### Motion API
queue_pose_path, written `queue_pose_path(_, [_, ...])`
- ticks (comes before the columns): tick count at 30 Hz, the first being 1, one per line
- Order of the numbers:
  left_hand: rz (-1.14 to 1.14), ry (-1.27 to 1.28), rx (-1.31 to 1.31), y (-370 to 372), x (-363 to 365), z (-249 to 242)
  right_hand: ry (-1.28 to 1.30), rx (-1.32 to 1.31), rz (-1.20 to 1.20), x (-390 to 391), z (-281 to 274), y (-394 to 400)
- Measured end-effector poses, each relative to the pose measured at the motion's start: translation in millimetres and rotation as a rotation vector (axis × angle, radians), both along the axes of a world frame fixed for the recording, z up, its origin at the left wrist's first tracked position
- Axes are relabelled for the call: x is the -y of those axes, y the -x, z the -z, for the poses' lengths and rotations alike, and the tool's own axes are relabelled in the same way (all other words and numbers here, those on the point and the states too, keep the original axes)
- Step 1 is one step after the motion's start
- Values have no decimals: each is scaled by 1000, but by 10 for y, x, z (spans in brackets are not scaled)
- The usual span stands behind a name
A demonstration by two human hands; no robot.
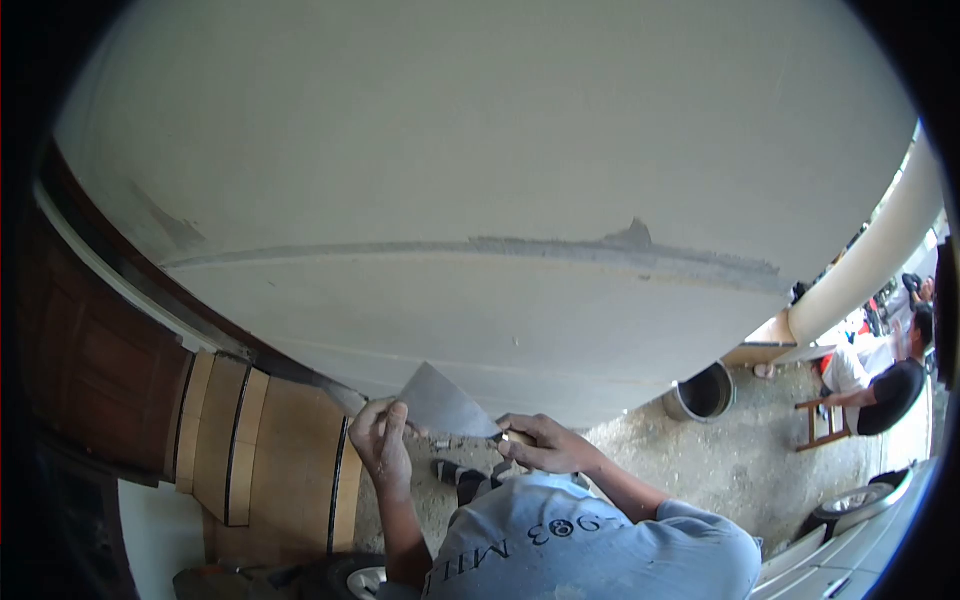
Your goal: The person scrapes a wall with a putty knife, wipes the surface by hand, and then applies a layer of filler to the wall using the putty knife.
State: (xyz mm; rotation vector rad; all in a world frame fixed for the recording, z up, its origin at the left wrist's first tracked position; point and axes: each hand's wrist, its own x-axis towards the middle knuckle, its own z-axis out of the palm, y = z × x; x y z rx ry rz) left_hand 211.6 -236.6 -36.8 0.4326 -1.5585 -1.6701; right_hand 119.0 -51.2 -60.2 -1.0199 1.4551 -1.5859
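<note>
My right hand (545,443) is closed around the handle of a putty knife (440,400), whose wide triangular metal blade points up and left. Close to the left corner of that blade is my left hand (382,440), thumb raised and fingers curled. From its far side sticks out a flat grey blade-like tool (345,398), partly hidden by the fingers. Above both hands spreads a large pale wall panel (450,310). A band of darker grey filler (560,247) runs across it, with a peaked smear right of the middle.
On the left are a brown wooden door (100,330) and tan tiled steps (290,440). A bucket (702,392) stands on the concrete floor (720,460) at right. Beyond it, a person (885,395) sits by a wooden stool (822,425). A car (870,545) is at lower right.
</note>
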Motion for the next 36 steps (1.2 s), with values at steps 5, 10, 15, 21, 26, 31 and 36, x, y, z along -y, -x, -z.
queue_pose_path(5, [-4,-86,-32,309,-144,-54,7,338,37,-30,177,-163])
queue_pose_path(10, [186,-61,-27,607,-226,-367,243,438,116,-70,91,-201])
queue_pose_path(15, [394,-81,-73,850,-327,-621,337,506,171,-119,-85,-173])
queue_pose_path(21, [479,-164,-213,1002,-288,-571,350,402,281,-137,-127,-147])
queue_pose_path(26, [327,-286,-212,1063,-314,-531,339,547,326,-110,-237,-161])
queue_pose_path(31, [260,-350,-307,1010,-241,-440,460,668,191,-29,-382,-155])
queue_pose_path(36, [313,-390,-403,904,-176,-289,579,633,121,41,-301,-128])
